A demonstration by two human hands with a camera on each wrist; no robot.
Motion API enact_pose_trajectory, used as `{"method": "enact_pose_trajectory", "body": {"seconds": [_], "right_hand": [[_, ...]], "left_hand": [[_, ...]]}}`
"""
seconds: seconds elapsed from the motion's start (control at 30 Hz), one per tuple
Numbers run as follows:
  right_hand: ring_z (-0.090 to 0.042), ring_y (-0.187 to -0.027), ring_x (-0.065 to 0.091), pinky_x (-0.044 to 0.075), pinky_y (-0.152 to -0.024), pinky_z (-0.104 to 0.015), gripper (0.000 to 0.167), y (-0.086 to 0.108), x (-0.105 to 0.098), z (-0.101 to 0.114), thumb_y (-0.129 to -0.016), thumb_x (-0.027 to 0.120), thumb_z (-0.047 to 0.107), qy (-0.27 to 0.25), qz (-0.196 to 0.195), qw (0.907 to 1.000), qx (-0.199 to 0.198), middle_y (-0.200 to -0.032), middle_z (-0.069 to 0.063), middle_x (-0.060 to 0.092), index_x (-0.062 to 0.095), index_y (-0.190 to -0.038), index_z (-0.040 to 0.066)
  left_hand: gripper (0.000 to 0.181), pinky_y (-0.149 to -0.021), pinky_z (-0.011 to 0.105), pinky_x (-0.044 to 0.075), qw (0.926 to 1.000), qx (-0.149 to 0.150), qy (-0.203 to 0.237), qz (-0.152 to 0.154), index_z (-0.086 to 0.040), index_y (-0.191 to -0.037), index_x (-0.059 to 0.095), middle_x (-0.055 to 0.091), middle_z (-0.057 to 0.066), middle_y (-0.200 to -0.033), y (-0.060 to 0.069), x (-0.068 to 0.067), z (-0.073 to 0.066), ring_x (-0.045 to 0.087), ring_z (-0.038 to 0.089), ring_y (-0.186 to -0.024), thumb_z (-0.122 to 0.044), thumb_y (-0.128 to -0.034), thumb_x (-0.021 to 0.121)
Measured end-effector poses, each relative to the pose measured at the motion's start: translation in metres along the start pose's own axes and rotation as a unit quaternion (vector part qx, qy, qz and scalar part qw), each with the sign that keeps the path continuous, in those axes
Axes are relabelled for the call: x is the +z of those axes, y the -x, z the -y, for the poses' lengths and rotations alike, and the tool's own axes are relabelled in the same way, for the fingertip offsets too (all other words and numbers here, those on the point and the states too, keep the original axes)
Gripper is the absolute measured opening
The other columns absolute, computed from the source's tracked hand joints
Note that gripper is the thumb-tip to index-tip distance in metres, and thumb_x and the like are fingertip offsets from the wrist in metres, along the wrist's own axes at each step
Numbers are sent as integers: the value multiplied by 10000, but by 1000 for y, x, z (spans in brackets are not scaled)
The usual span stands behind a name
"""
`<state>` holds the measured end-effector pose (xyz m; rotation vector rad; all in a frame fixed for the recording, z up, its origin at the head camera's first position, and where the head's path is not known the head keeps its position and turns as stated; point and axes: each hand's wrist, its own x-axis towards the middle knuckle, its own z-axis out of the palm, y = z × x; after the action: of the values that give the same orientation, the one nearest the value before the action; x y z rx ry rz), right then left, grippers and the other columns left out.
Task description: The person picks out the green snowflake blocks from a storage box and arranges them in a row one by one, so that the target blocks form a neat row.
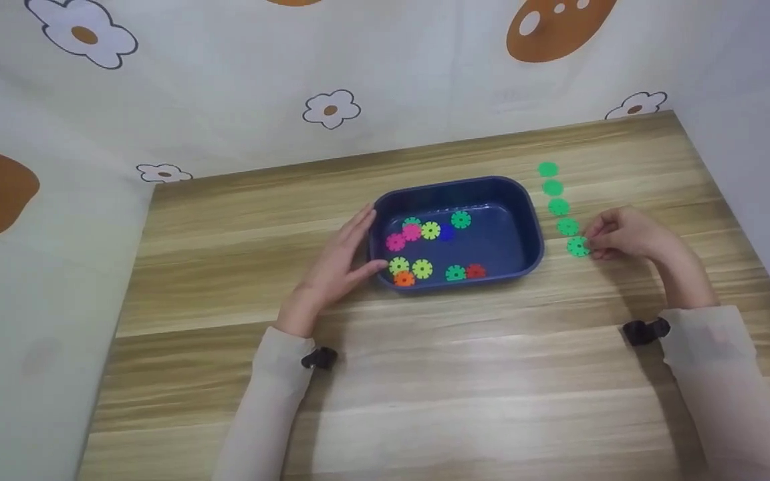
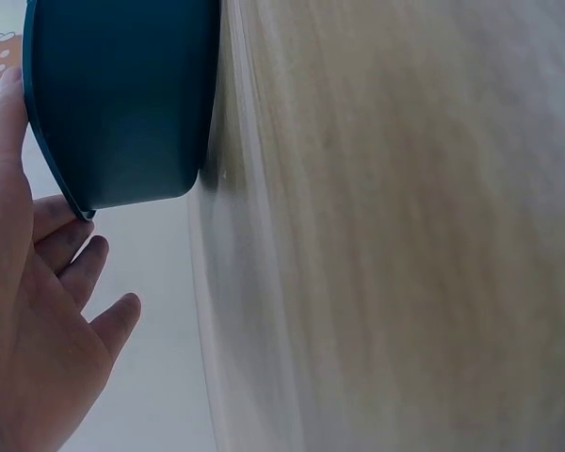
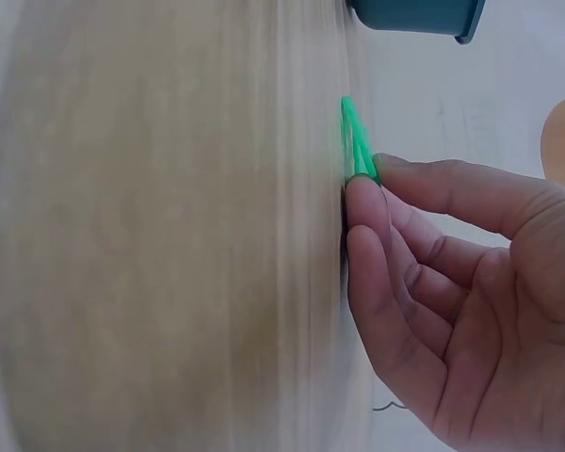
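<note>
My right hand point(image 1: 635, 234) pinches a green notched plastic disc point(image 1: 577, 247) by its edge, between thumb and fingertips. In the right wrist view this disc point(image 3: 362, 146) is tilted, its far edge near the table surface. It sits at the near end of a line of several green discs point(image 1: 558, 206) to the right of a dark blue tray point(image 1: 498, 250). With fairly straight fingers, my left hand point(image 1: 331, 267) touches the tray's left side, the thumb at the near left rim. The left wrist view has the fingers against the tray's outer wall point(image 2: 122, 104).
Inside the tray lie several loose discs, among them a yellow disc point(image 1: 422, 269), a pink disc point(image 1: 396, 242), an orange disc point(image 1: 404, 278), a red disc point(image 1: 475, 270) and a blue disc point(image 1: 447, 232). A patterned cloth point(image 1: 238, 80) hangs behind the wooden table point(image 1: 465, 374).
</note>
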<state>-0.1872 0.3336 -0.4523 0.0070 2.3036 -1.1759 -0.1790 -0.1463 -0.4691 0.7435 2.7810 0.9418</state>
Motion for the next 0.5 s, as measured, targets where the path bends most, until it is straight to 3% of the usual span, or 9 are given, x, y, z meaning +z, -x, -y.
{"method": "enact_pose_trajectory", "body": {"seconds": [0.27, 0.5], "right_hand": [[-62, -693, 633, 589, -653, -199, 222, 1, 2, 5, -940, 610, 6, 202, -82, 9997, 120, -816, 1, 612, 565, -1068, -170], [-99, -660, 603, 536, -569, -213, 181, 0, 5, 9, -893, 639, 54, 753, -345, 9962, 277, -720, -9, 633, 621, -982, -102]], "left_hand": [[834, -1267, 472, 193, 10000, 17, 2, 10, -182, -1606, 194, 152, 31, -1691, -1, 1, 0, 181, 266, -1557, -435, -951, 645], [836, -1265, 475, 202, 10000, 6, 41, 8, -159, -1601, 214, 179, 61, -1684, -1, 1, 0, 191, 268, -1553, -414, -944, 663]]}}
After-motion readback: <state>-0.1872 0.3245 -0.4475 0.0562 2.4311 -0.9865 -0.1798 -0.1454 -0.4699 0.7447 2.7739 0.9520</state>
